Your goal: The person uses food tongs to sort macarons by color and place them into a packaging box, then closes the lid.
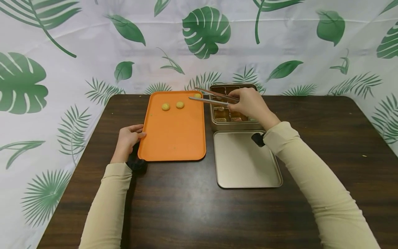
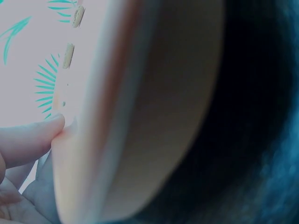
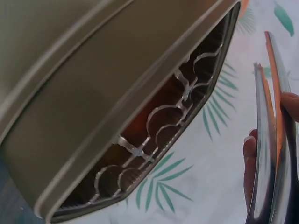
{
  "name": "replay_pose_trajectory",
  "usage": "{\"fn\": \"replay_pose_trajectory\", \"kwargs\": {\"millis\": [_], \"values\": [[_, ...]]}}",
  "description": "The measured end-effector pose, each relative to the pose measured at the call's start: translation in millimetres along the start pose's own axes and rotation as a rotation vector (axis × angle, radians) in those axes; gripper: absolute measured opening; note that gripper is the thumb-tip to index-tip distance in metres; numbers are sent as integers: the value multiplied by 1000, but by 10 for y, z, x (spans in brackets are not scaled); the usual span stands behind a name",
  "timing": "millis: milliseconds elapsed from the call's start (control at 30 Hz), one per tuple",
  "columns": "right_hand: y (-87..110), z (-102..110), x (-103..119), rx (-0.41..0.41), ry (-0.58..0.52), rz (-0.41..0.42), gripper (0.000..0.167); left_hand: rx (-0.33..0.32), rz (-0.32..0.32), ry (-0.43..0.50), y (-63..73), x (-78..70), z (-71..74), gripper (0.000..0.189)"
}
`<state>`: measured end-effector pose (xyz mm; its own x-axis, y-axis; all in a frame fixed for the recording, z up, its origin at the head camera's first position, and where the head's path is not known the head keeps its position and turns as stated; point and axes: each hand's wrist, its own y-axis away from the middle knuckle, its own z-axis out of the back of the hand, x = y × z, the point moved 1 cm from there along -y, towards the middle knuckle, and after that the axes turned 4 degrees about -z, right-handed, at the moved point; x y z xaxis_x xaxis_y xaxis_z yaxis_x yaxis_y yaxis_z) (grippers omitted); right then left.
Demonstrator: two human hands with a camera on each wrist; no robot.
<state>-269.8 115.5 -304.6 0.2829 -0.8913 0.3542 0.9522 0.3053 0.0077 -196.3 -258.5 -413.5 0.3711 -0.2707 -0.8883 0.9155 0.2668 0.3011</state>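
Note:
My left hand (image 1: 126,140) holds the left edge of an orange tray (image 1: 172,138), thumb on its rim, as the left wrist view shows close up. Two small round yellow cookies (image 1: 180,104) lie toward the tray's back, and a third cookie (image 1: 197,95) is at the back right corner. My right hand (image 1: 247,102) grips metal tongs (image 1: 214,102) over a gold tin (image 1: 214,125). The arms of the tongs are spread, and their tips reach left over the tray corner, one on each side of the third cookie in the head view.
The tin holds a divided clear insert (image 3: 138,151) with a few items in its sections. In front of it lies a flat gold lid (image 1: 245,162) on the dark wooden table (image 1: 186,207). A leaf-patterned cloth (image 1: 149,52) hangs behind.

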Motion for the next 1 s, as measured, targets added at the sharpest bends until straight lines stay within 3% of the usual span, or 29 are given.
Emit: {"fn": "replay_pose_trajectory", "kwargs": {"millis": [567,733,867,1000], "values": [[-326,-66,221,96,161,-45,43,18,-16,18,28,-3,0,48],[-381,-106,274,103,187,-52,31,13,-15,28,18,0,-13,48],[-414,-148,368,81,286,-20,17,9,-14,28,5,6,-5,48],[-432,-190,510,82,382,9,20,8,-11,26,-3,15,8,48]]}}
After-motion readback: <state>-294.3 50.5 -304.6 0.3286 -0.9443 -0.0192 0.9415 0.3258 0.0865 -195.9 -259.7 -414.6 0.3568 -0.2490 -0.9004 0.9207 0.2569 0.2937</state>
